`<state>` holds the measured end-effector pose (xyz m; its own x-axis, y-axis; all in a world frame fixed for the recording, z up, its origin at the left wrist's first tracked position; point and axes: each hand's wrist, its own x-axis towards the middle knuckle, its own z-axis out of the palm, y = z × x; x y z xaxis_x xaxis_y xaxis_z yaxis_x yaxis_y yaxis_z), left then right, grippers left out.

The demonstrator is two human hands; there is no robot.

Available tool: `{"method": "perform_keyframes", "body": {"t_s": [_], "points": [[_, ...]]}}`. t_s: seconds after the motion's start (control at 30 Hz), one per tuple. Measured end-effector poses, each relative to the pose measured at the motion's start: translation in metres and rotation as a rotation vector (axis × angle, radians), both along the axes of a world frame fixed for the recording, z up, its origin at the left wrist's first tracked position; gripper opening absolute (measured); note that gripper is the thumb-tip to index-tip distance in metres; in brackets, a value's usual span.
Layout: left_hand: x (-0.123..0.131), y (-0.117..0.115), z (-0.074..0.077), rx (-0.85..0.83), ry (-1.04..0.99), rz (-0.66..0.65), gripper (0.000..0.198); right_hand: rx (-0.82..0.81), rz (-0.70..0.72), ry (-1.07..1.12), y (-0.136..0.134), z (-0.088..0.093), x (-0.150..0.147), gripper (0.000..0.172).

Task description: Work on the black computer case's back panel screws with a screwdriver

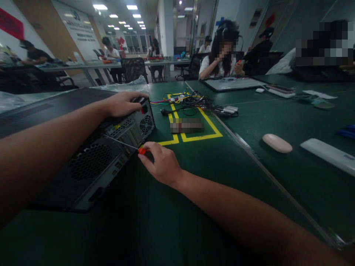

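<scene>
A black desktop computer case (pixel 59 111) lies on the green table, its metal rear panel (pixel 126 136) turned towards the right. My left hand (pixel 123 103) grips the case at its upper far corner, with the thumb near a red switch on the rear panel. In my right hand (pixel 161 160) is a screwdriver (pixel 142 150) with an orange handle, pinched between thumb and fingers. Its long thin shaft points left, and the tip meets the rear panel beside the expansion slots. Whether the tip sits in a screw is too small to tell.
Yellow tape (pixel 202 137) marks the table beyond my right hand, with a pixelated oblong object (pixel 187 125) inside. Tangled cables (pixel 198 99) lie behind it. To the right are a pale mouse-shaped object (pixel 277 143) and a long white object (pixel 330 153). A person (pixel 222 51) sits opposite.
</scene>
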<state>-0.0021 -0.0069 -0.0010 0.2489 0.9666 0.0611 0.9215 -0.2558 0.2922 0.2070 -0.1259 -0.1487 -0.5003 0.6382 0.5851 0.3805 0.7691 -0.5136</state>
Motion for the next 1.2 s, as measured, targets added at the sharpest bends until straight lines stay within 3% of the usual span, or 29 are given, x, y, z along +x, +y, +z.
{"method": "perform_keyframes", "body": {"t_s": [0.7,1.2], "points": [[0.0003,0.0,-0.0013,0.023,0.005,-0.023,0.083,-0.007,-0.005,0.006,-0.0011,0.0018,0.0009,0.025],[0.0001,-0.0003,-0.0012,0.046,0.014,-0.025,0.084,-0.008,-0.044,0.009,-0.003,0.0053,0.0006,0.035]]}}
